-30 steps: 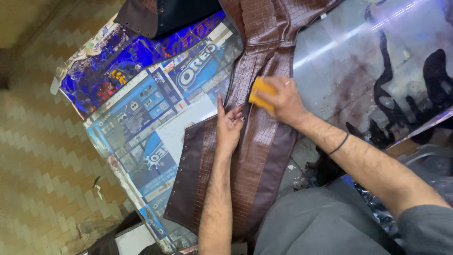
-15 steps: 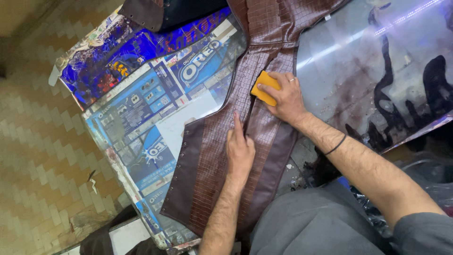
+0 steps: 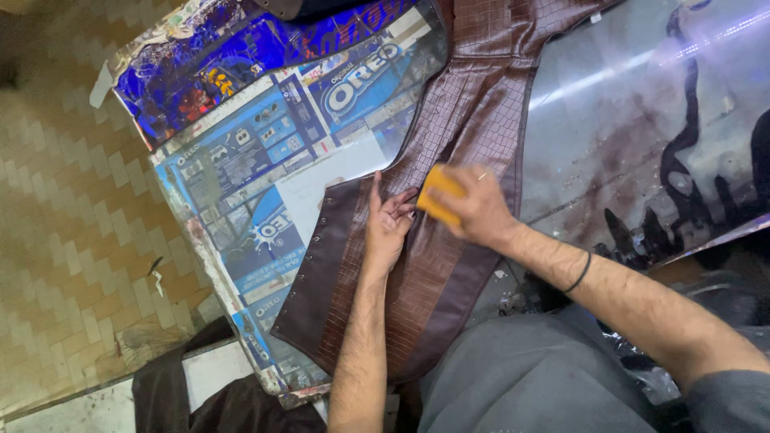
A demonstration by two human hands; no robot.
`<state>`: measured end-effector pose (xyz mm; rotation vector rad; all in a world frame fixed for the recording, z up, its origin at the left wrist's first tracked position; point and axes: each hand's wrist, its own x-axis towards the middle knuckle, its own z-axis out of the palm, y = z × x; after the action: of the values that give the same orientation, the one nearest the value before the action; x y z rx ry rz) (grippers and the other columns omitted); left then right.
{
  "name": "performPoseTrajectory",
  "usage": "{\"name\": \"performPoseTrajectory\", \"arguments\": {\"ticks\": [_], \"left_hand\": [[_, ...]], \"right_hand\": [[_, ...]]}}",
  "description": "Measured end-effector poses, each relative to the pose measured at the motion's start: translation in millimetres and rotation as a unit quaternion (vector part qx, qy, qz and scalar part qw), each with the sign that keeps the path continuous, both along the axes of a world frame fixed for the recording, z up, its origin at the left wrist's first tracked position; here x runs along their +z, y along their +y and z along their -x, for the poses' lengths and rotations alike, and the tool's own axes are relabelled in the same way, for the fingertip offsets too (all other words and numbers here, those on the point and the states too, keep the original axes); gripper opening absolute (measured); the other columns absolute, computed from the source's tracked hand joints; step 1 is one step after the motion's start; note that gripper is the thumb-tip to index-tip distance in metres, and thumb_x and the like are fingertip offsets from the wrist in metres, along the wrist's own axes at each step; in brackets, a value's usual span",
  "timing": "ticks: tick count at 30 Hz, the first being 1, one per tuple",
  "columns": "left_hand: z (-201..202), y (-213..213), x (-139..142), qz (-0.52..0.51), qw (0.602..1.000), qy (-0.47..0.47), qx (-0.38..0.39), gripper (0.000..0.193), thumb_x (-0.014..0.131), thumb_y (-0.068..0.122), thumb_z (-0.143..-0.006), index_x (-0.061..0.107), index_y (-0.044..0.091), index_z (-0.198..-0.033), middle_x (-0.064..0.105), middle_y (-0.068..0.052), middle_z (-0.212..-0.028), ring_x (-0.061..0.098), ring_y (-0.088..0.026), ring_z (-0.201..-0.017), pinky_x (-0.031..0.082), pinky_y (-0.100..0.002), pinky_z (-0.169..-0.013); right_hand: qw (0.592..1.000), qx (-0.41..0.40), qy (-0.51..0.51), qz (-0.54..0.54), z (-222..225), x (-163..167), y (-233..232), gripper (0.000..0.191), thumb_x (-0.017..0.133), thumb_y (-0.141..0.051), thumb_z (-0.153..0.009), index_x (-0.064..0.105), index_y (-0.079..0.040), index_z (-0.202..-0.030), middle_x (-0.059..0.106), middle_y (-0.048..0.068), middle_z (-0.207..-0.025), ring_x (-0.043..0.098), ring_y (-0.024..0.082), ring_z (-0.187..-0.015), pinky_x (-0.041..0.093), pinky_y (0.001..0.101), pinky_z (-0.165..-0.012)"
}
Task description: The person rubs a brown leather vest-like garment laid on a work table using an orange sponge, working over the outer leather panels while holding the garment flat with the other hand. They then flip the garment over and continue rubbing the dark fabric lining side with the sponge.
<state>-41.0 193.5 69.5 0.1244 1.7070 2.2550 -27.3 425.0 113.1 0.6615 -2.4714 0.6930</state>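
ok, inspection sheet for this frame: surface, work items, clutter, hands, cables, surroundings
Surface: clear sheet over stained board, printed packaging sheets beside it.
Work items: brown textured leather panel lying flat, eyelets along its left edge; yellow pad on it.
Clutter: small debris by the panel's lower edge; dark cloth at bottom.
Hands: left hand pressed flat on the panel; right hand grips the pad, black band on wrist.
Cables: nothing seen.
Surroundings: patterned tile floor at left; grey trousers below.
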Motion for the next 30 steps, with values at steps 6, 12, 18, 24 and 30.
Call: {"name": "performPoseTrajectory", "arguments": {"ticks": [6,12,18,24,30], "left_hand": [[-5.0,1.5,0.2,0.022,0.999,0.029,-0.006,0.096,0.052,-0.018,-0.089,0.013,0.023,-0.166,0.059,-0.019,-0.142,0.061,-0.014,-0.108,0.053,-0.028,-0.097],[-27.6,21.3,-4.0,0.389,0.859,0.331,0.028,0.041,0.064,-0.001,-0.097,0.063,0.017,-0.134,0.063,-0.01,-0.138,0.064,-0.023,-0.118,0.057,-0.035,-0.101],[-42.1,36.0,21.4,0.529,0.744,0.407,0.037,0.047,0.073,0.019,-0.089,0.064,0.005,-0.133,0.058,-0.012,-0.136,0.053,-0.032,-0.119,0.044,-0.049,-0.1],[-47.9,38.7,41.8,0.542,0.748,0.38,0.039,0.066,0.082,0.037,-0.081,0.061,0.007,-0.136,0.055,-0.011,-0.142,0.048,-0.034,-0.126,0.035,-0.055,-0.108],[-54.3,40.3,37.5,0.536,0.766,0.353,0.02,0.085,0.087,0.039,-0.074,0.052,0.004,-0.142,0.049,-0.013,-0.15,0.043,-0.035,-0.135,0.03,-0.056,-0.115]], "right_hand": [[0.994,-0.102,-0.041,0.008,5.4,9.8,7.0,0.051,0.084,-0.016,-0.071,0.075,-0.019,-0.12,0.061,0.014,-0.134,0.058,0.035,-0.115,0.048,0.0478,-0.095],[0.983,-0.166,-0.01,0.084,4.2,12.2,50.1,0.044,0.089,-0.02,-0.086,0.072,-0.016,-0.127,0.057,0.016,-0.141,0.055,0.038,-0.126,0.046,0.0488,-0.105],[0.982,-0.014,-0.017,-0.189,3.4,28.5,90.6,0.046,0.081,-0.011,-0.071,0.077,-0.022,-0.116,0.064,0.01,-0.137,0.057,0.034,-0.121,0.046,0.0492,-0.104],[0.994,-0.019,-0.038,-0.1,18.5,17.1,98.4,0.047,0.077,-0.014,-0.066,0.077,-0.019,-0.112,0.064,0.013,-0.132,0.055,0.037,-0.12,0.045,0.0509,-0.1],[0.979,-0.172,-0.058,-0.094,26.4,28.4,72.3,0.035,0.079,-0.015,-0.084,0.077,-0.023,-0.119,0.063,0.007,-0.14,0.055,0.033,-0.124,0.044,0.0472,-0.099]]}}
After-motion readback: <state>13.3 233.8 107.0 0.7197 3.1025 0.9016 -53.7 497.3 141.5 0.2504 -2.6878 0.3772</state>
